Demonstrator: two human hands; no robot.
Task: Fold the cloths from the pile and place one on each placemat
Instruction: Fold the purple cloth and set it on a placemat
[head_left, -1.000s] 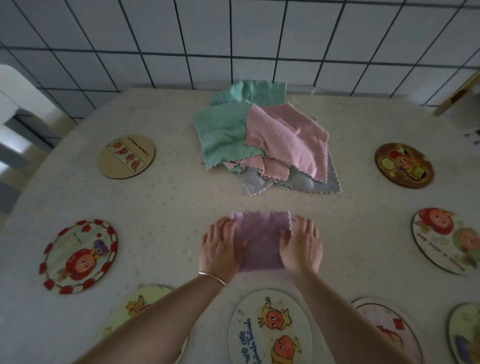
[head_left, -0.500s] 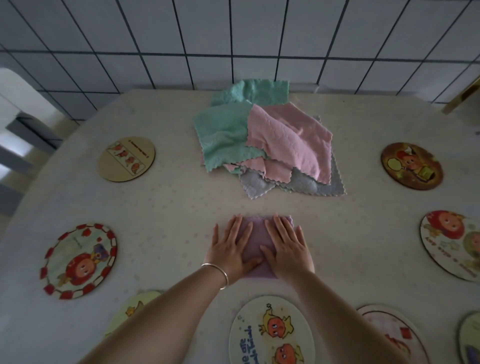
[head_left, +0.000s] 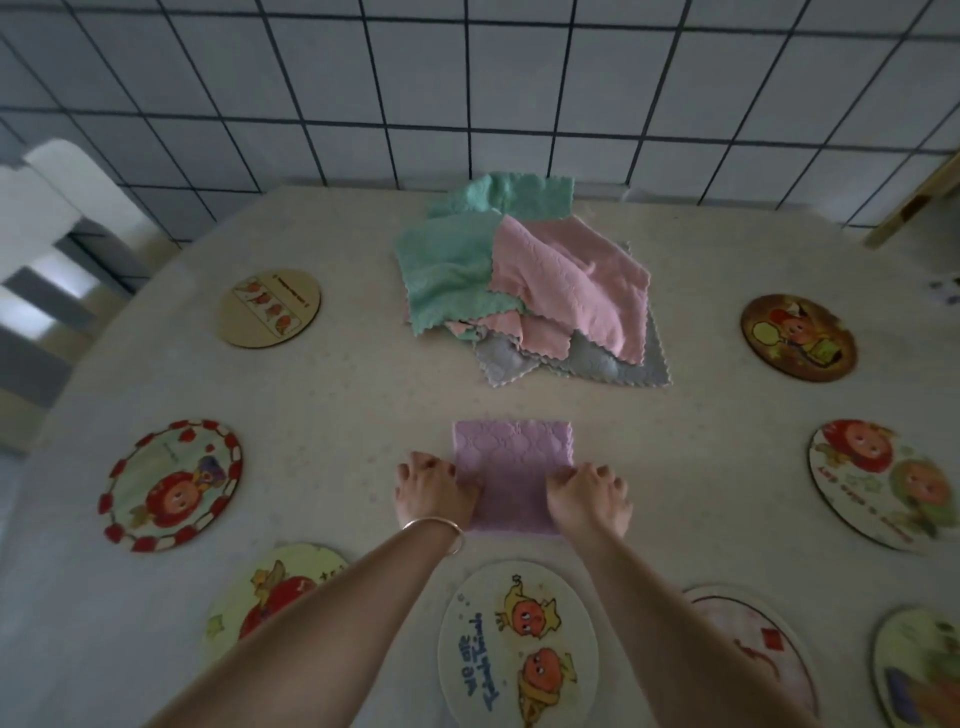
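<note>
A folded purple cloth (head_left: 513, 470) lies flat on the table in front of me. My left hand (head_left: 431, 491) pinches its left edge with curled fingers. My right hand (head_left: 589, 496) pinches its right edge the same way. Behind it sits the pile of cloths (head_left: 524, 283): green, pink and grey ones, unfolded. Round placemats ring the table, with a white one (head_left: 519, 649) showing two cartoon figures just below my wrists.
More placemats lie at the left (head_left: 171, 486), back left (head_left: 270, 309), front left (head_left: 270, 592), back right (head_left: 797, 338), right (head_left: 883, 480) and front right (head_left: 748, 644). A tiled wall (head_left: 467, 88) rises behind the table. A white chair (head_left: 47, 228) stands at the far left.
My hands were pressing flat on top of the purple cloth; they have slid outward to its two side edges and the fingers have curled onto them. The cloth's top is uncovered.
</note>
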